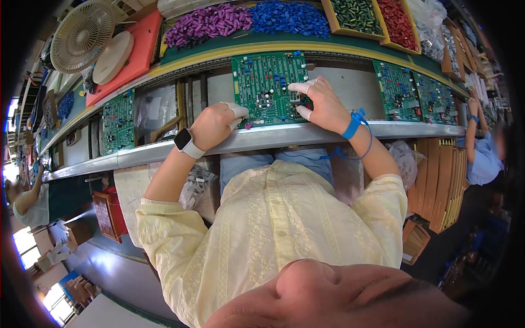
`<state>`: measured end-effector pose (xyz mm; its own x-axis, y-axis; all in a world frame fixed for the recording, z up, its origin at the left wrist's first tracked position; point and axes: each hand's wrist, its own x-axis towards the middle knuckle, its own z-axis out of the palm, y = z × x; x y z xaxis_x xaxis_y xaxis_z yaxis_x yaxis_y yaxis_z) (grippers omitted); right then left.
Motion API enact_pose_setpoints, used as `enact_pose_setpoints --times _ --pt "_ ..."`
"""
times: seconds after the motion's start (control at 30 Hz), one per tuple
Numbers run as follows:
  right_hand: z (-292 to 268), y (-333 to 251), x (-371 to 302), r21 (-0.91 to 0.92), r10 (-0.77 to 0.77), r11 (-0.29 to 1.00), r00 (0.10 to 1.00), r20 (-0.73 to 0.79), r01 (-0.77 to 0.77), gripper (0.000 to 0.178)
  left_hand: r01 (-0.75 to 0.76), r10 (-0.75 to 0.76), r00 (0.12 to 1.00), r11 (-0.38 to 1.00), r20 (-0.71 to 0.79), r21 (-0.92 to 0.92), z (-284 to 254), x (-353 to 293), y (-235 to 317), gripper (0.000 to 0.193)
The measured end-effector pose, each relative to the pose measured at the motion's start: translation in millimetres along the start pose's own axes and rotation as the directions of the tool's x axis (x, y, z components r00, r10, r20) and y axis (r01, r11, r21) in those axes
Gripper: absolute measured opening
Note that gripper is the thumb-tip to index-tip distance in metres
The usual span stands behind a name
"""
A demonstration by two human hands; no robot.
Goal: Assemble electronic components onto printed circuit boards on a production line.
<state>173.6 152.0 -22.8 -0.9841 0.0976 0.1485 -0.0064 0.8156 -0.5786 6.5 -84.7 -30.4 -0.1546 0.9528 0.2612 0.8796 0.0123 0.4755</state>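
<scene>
A green circuit board [272, 74] crowded with small components lies across the rails in front of me. My left hand [219, 120], with white finger covers and a watch on its wrist, is closed at the board's near left corner, fingertips curled onto its edge. Beside them, a small purple component [249, 126] sits at the near edge. My right hand [327, 106] reaches over the board's right side. Its covered index finger and thumb are apart, either side of a small silvery component [294, 97]. A blue wrist strap [354, 123] with a cord circles that wrist.
Behind the rails lie piles of purple components [208, 26] and blue components [290, 17], plus boxes of green components [356, 16] and red components [395, 24]. More boards [395, 90] stand to the right, another board [118, 123] left. A metal rail [262, 139] runs before me; co-workers sit both sides.
</scene>
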Motion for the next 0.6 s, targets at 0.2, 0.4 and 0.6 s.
enact_pose_setpoints --times 0.2,0.4,0.6 --pt "-2 4 -1 -0.092 0.003 0.996 1.0 0.022 -0.001 0.04 0.014 -0.015 1.0 0.999 0.016 0.042 4 2 -4 0.017" --pt "-7 -1 0 -0.127 0.056 0.991 0.997 0.061 -0.048 0.038 0.022 -0.028 0.997 0.996 0.074 0.086 3 4 2 0.021" --pt "-5 6 -1 -0.136 0.02 0.99 1.0 -0.003 -0.02 0.034 0.064 -0.085 0.982 0.99 0.166 0.126 2 12 5 0.022"
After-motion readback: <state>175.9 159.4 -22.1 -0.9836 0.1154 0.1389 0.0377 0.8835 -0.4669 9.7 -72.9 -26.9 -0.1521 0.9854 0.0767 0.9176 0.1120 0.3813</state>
